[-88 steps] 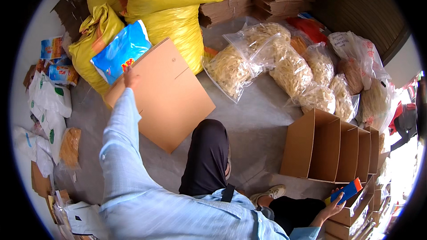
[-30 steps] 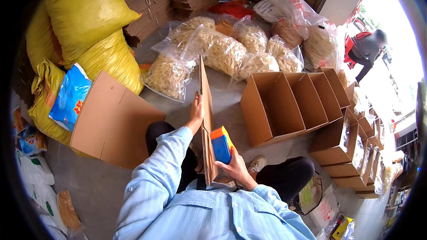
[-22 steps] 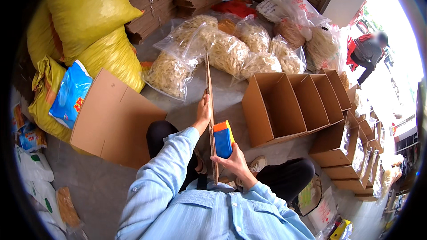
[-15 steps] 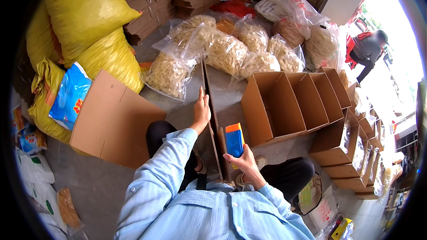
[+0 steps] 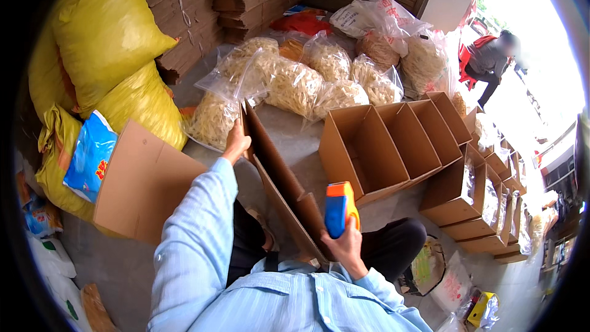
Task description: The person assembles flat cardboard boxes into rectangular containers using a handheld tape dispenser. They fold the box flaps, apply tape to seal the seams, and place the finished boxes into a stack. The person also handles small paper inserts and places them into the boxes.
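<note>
Between my knees a partly flattened cardboard box (image 5: pixel 279 178) stands on edge, its two sides slightly apart. My left hand (image 5: pixel 236 143) grips its far left edge, fingers closed against the cardboard. In my right hand (image 5: pixel 346 247) is a blue and orange tape dispenser (image 5: pixel 339 209), held upright just right of the box's near end. The fingers wrap round its lower part. Whether any tape hangs from it cannot be made out.
Open cardboard boxes (image 5: pixel 364 154) stand in a row at right, beside stacked filled ones (image 5: pixel 455 200). Clear bags of pale dried strips (image 5: pixel 295 86) lie ahead. A loose brown carton (image 5: pixel 144 184) and yellow sacks (image 5: pixel 110 31) are at left. A person (image 5: pixel 491 61) sits bent over at far right.
The box has tilted and its sides have parted. My left hand has moved left and closed on its edge. The tape dispenser has shifted slightly right and turned in my right hand.
</note>
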The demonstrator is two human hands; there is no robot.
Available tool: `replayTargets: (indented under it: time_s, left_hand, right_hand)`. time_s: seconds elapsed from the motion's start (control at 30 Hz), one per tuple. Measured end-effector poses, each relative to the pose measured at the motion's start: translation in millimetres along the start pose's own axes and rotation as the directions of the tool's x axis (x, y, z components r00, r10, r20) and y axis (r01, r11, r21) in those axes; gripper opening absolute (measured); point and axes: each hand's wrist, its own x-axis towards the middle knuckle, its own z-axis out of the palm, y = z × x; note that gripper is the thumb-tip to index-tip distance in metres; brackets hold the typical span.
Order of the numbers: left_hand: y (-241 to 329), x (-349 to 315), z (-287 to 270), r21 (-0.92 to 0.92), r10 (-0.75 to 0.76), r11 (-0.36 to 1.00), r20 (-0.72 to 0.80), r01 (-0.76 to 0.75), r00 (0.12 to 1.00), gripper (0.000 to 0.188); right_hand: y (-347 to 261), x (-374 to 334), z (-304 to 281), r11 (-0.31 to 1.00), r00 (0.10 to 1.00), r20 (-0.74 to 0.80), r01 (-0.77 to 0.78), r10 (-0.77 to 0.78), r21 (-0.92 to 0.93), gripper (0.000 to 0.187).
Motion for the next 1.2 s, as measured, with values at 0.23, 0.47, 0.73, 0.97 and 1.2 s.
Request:
replayTargets:
  time_s: [0.23, 0.47, 0.73, 0.97, 1.2]
  left_hand:
    - [-3.3, -10.7, -67.9, 0.121, 0.328, 0.868, 0.588, -0.481, 0.740, 0.069]
    - [51.8, -64.2, -74.3, 0.281, 0.365, 0.647, 0.703, -0.709, 0.611, 0.071]
    - [58.0, -77.1, -45.1, 0.306, 0.403, 0.670, 0.616, -0.677, 0.677, 0.058]
    - [70.5, -130.8, -37.3, 0.271, 0.316, 0.716, 0.696, -0.644, 0.645, 0.067]
    - [47.1, -148.1, -24.7, 0.074, 0.196, 0.698, 0.937, -0.712, 0.289, 0.085]
  right_hand:
    - [1.1, 10.7, -36.2, 0.925, 0.912, -0.406, 0.112, 0.049, 0.363, 0.046]
    - [10.4, -4.4, -31.4, 0.740, 0.713, -0.259, 0.673, -0.652, -0.011, 0.052]
    - [-3.2, 46.6, 50.3, 0.892, 0.916, -0.162, 0.395, -0.366, 0.217, 0.060]
    - [38.0, 41.7, 100.3, 0.561, 0.967, 0.242, -0.159, -0.077, 0.812, 0.038]
    - [51.1, 32.0, 80.6, 0.260, 0.886, 0.463, -0.448, 0.006, 0.855, 0.041]
